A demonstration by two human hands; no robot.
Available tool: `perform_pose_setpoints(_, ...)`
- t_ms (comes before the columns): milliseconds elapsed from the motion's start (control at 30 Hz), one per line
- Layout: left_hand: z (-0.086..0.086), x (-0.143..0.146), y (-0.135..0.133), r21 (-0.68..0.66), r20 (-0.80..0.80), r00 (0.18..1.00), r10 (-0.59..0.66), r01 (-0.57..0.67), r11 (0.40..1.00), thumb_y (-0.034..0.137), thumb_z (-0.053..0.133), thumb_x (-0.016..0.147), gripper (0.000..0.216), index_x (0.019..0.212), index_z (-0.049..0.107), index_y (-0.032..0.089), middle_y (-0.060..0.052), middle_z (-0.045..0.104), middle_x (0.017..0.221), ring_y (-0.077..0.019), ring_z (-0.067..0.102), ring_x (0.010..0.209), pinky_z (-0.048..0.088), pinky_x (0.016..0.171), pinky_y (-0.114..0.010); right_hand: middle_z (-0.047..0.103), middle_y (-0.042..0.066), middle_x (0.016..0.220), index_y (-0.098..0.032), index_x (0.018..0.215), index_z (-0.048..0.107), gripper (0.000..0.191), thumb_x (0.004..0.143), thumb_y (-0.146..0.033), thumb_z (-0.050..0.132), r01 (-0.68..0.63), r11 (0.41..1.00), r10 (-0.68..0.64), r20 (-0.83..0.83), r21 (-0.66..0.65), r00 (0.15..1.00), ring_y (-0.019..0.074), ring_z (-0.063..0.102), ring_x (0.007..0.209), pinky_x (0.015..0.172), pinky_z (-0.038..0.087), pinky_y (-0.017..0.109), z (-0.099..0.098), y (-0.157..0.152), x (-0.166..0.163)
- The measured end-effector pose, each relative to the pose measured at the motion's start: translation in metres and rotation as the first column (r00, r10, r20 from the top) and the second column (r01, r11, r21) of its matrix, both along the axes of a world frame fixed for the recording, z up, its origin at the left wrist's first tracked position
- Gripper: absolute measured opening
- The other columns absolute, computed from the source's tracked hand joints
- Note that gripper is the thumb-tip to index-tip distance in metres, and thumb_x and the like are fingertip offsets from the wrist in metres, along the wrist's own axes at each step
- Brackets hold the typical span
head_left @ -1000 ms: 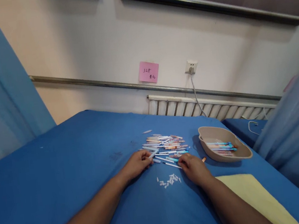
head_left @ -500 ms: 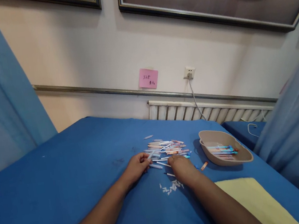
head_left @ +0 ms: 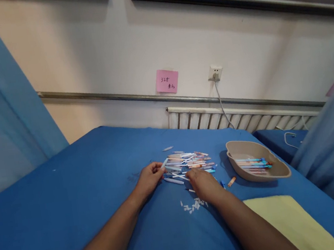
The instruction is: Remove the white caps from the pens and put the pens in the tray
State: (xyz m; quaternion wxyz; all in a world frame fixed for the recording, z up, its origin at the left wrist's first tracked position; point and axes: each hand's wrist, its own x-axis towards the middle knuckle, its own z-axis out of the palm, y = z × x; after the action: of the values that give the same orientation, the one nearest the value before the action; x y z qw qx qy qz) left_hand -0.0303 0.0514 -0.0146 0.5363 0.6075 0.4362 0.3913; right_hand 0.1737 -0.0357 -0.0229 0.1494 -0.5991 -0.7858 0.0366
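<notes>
Nearest, white caps (head_left: 193, 206) lie scattered by the right wrist. The right hand (head_left: 203, 181) is palm-down on the pen pile (head_left: 190, 163) (grip hidden, can't tell). The left hand (head_left: 148, 179) pinches a white pen tube (head_left: 163, 164) at the pile's edge. A tray (head_left: 279, 171) sits beyond, to the right.

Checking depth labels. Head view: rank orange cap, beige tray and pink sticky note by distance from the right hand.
1. orange cap: on the blue cloth, just right of the right hand.
2. beige tray: farther right.
3. pink sticky note: on the back wall.
</notes>
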Motion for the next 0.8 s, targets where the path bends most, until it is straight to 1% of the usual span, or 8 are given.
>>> perform_pose_setpoints(100, -0.002, 0.000, 0.001, 0.008, -0.009, 1.000, -0.005, 0.005, 1.000, 0.035, 0.069, 0.061, 0.031, 0.082, 0.061, 0.013, 0.003, 0.059, 0.059, -0.0092, 0.050, 0.048, 0.037, 0.047, -0.020, 0.061, 0.011, 0.104, -0.017, 0.109, 0.056, 0.026, 0.088, -0.013, 0.042, -0.024, 0.998, 0.025, -0.022, 0.058, 0.999, 0.0202, 0.056, 0.098, 0.086, 0.039, 0.029, -0.003, -0.002, 0.004)
perform_pose_setpoints(333, -0.002, -0.001, 0.000, 0.048, -0.080, 0.997, -0.018, 0.022, 0.999, 0.041, 0.067, 0.062, 0.036, 0.085, 0.064, 0.013, -0.001, 0.063, 0.065, -0.0123, 0.053, 0.052, 0.041, 0.052, -0.023, 0.060, 0.008, 0.097, -0.019, 0.103, 0.057, 0.020, 0.089, -0.016, 0.042, -0.034, 0.998, 0.038, -0.064, 0.060, 0.997, 0.0183, 0.056, 0.092, 0.080, 0.040, 0.027, -0.005, -0.008, 0.012)
perform_pose_setpoints(433, 0.001, -0.003, -0.001, 0.112, -0.147, 0.988, -0.046, 0.063, 0.992, 0.042, 0.066, 0.063, 0.035, 0.085, 0.066, 0.014, -0.002, 0.067, 0.072, -0.0162, 0.058, 0.063, 0.044, 0.061, -0.026, 0.059, 0.008, 0.098, -0.019, 0.103, 0.056, 0.019, 0.089, -0.018, 0.043, -0.032, 0.996, 0.040, -0.094, 0.087, 0.995, 0.0180, 0.055, 0.093, 0.081, 0.040, 0.027, -0.001, -0.010, 0.013)
perform_pose_setpoints(500, 0.003, -0.005, -0.002, 0.177, -0.214, 0.974, -0.075, 0.115, 0.977, 0.041, 0.063, 0.067, 0.032, 0.086, 0.068, 0.015, -0.003, 0.069, 0.080, -0.0194, 0.061, 0.075, 0.045, 0.070, -0.028, 0.059, 0.008, 0.099, -0.019, 0.104, 0.057, 0.019, 0.090, -0.019, 0.044, -0.022, 0.995, 0.032, -0.103, 0.100, 0.994, 0.0182, 0.054, 0.094, 0.083, 0.039, 0.028, 0.000, -0.011, 0.016)
perform_pose_setpoints(567, 0.005, -0.006, -0.004, 0.226, -0.266, 0.960, -0.089, 0.152, 0.962, 0.038, 0.060, 0.071, 0.029, 0.088, 0.069, 0.017, -0.004, 0.070, 0.085, -0.0213, 0.061, 0.082, 0.045, 0.077, -0.029, 0.059, 0.008, 0.100, -0.019, 0.105, 0.057, 0.020, 0.090, -0.019, 0.043, -0.010, 0.995, 0.021, -0.102, 0.102, 0.995, 0.0185, 0.054, 0.096, 0.085, 0.039, 0.029, 0.002, -0.011, 0.018)
perform_pose_setpoints(667, 0.007, -0.006, -0.006, 0.270, -0.309, 0.947, -0.083, 0.171, 0.948, 0.036, 0.059, 0.073, 0.026, 0.089, 0.069, 0.019, -0.003, 0.071, 0.088, -0.0227, 0.062, 0.085, 0.045, 0.080, -0.030, 0.060, 0.008, 0.102, -0.019, 0.107, 0.057, 0.021, 0.091, -0.019, 0.043, 0.010, 0.997, -0.002, -0.093, 0.082, 0.996, 0.0190, 0.054, 0.098, 0.087, 0.038, 0.029, 0.003, -0.010, 0.021)
perform_pose_setpoints(800, 0.007, -0.007, -0.006, 0.315, -0.338, 0.939, -0.067, 0.179, 0.932, 0.034, 0.059, 0.073, 0.025, 0.090, 0.070, 0.019, -0.004, 0.072, 0.089, -0.0234, 0.063, 0.085, 0.045, 0.080, -0.031, 0.060, 0.008, 0.103, -0.020, 0.107, 0.057, 0.021, 0.091, -0.020, 0.044, 0.018, 0.999, -0.014, -0.075, 0.051, 0.997, 0.0190, 0.054, 0.099, 0.087, 0.039, 0.029, 0.003, -0.009, 0.023)
